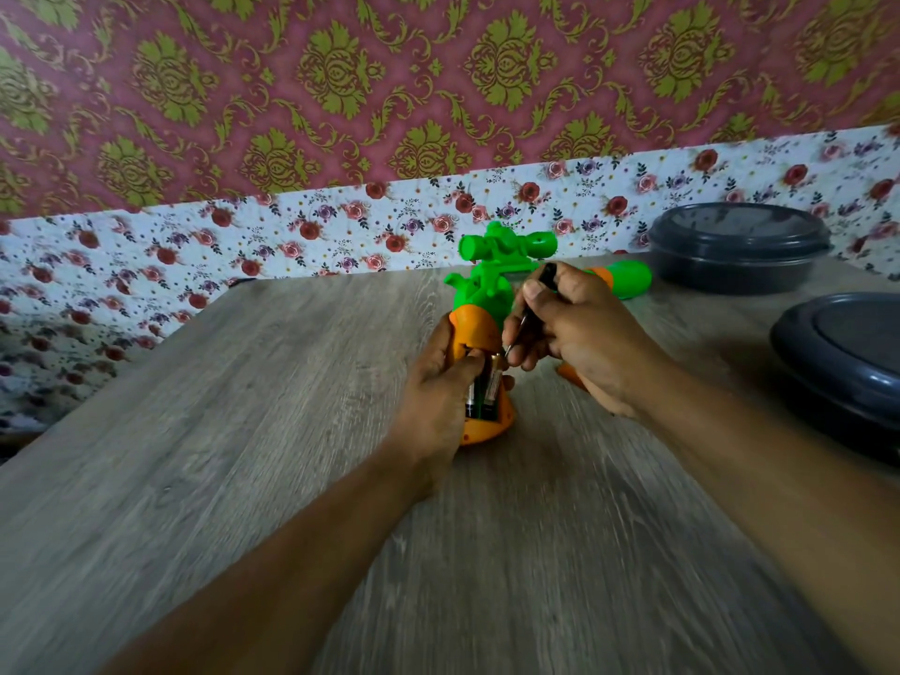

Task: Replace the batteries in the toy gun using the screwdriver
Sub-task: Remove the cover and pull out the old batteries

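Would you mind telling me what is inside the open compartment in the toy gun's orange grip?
Two batteries lie side by side in the toy gun grip. The left hand covers their left edge, and the screwdriver tip in the right hand is at their top end. Contacts are hidden.

Bare forearms, no sleeves, hands [511, 362] bare.

- One camera sat on my head and looked forward and down along both my forearms.
- It faced across the surface [243, 431] toward the patterned wall [341, 90] behind it.
- Its wide lens bent the far edge of the surface and the wall border.
- My left hand [433, 397] and right hand [579, 333] met near the middle of the view, close to the lens.
- With a single view, nothing overlapped.
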### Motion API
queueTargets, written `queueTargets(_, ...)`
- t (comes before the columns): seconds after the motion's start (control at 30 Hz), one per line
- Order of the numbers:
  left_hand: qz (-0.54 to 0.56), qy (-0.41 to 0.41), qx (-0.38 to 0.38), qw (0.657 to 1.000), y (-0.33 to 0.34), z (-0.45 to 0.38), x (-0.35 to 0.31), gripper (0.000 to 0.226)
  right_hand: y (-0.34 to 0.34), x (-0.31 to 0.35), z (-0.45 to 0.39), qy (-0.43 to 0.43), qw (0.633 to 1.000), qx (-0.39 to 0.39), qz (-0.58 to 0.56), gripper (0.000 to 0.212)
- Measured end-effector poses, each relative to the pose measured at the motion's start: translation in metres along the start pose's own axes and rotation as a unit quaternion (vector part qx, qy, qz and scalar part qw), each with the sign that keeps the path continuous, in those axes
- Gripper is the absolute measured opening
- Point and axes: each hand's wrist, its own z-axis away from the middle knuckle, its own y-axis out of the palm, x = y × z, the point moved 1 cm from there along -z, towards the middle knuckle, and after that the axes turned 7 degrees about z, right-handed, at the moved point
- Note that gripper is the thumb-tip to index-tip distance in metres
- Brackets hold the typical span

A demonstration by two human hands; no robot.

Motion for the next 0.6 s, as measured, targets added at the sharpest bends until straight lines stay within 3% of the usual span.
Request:
queueTargets(0.43,0.031,-0.029,-0.021,0.999,-0.0015,-0.0024,0.0011,0.033,-0.0009,-0.0012,0.0053,-0.024,0.999,-0.031,-0.017,0.016)
queueTargets(0.53,0.04,-0.036,-0.029,0.998,-0.0027,-0.0039,0.0027,0.032,-0.006,0.004,0.007,-0.029,0.996,-0.062,0.057,0.019)
queueTargets(0.6,0.04,-0.036,-0.03,0.998,-0.0029,-0.0044,0.0033,0.032,-0.0088,0.0067,0.0088,-0.043,0.988,-0.039,0.145,0.016)
